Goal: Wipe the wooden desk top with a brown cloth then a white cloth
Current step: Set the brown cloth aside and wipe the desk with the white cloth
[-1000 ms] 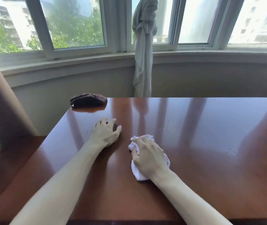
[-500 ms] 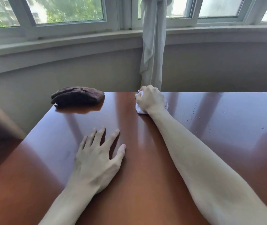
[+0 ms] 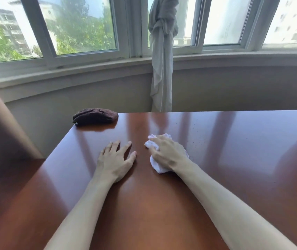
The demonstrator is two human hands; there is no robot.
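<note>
You are on the white-cloth pass: your right hand (image 3: 169, 156) grips the crumpled white cloth (image 3: 157, 166) against the glossy reddish wooden desk top (image 3: 243, 159), left hand (image 3: 115, 161) flat and empty beside it, folded brown cloth (image 3: 95, 116) set aside beyond your left fingers, so next sweep toward the unwiped right side.

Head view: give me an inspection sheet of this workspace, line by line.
Surface: glossy wooden desk top, window reflections, small dark specks right of centre.
Job's things: white cloth bunched on the desk under the right hand; brown cloth folded at the far left corner, untouched.
Clutter: nothing seen.
Grips: left hand flat on the desk, fingers spread, holding nothing; right hand curled round the white cloth, pressing it down.
Cables: nothing seen.
Surroundings: knotted grey curtain hanging behind the desk, curved window sill, trees and buildings outside.
</note>
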